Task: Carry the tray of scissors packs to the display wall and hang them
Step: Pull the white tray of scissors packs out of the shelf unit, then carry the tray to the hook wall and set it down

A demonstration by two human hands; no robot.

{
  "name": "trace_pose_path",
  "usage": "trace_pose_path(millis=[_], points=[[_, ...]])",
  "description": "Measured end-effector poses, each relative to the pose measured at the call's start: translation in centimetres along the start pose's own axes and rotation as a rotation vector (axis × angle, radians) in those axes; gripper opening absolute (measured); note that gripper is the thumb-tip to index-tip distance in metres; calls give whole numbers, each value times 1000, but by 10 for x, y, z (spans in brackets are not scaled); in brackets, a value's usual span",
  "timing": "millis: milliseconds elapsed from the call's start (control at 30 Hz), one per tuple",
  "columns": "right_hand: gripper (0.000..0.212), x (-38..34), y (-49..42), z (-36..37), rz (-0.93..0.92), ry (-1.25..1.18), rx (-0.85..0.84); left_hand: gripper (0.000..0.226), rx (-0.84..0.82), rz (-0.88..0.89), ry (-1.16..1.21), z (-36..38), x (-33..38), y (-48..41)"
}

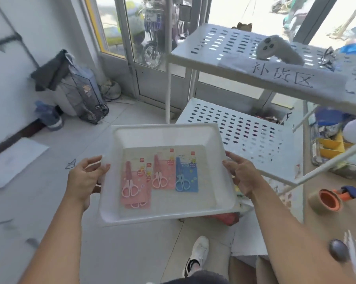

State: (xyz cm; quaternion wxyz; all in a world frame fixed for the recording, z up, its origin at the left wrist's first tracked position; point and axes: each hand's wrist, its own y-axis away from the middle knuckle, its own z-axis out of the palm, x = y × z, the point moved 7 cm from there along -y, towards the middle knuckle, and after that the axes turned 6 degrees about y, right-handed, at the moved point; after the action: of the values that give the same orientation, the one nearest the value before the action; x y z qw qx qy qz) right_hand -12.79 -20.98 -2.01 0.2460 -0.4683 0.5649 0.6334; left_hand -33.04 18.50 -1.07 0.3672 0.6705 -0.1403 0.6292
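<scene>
- Between both hands, out in front of the body, the tray (167,138) rides level — stiff light plastic, best held by its side rims.
- Left hand (85,179) clamps the left rim, thumb over the lip; right hand (241,175) pinches the right rim likewise.
- Scissors packs (158,177) lie loose toward the tray's near edge — slick cards, likely to slide if it tips.
- Beyond stands a perforated white shelf (242,130).
</scene>
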Motion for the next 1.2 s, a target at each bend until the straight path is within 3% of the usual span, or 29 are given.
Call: trace_pose_path(millis=[167,500,867,1200], points=[[38,6,17,94,20,121,-155,31,222,15,3,-115,-7,44],[43,-5,30,322,-14,389,-641,36,747,36,96,-300,-25,147],[39,-8,93,537,-80,627,-1104,38,1310,54,267,-391,-52,284],[33,47,203,695,-123,735,-1312,34,1558,32,383,-485,-86,377]])
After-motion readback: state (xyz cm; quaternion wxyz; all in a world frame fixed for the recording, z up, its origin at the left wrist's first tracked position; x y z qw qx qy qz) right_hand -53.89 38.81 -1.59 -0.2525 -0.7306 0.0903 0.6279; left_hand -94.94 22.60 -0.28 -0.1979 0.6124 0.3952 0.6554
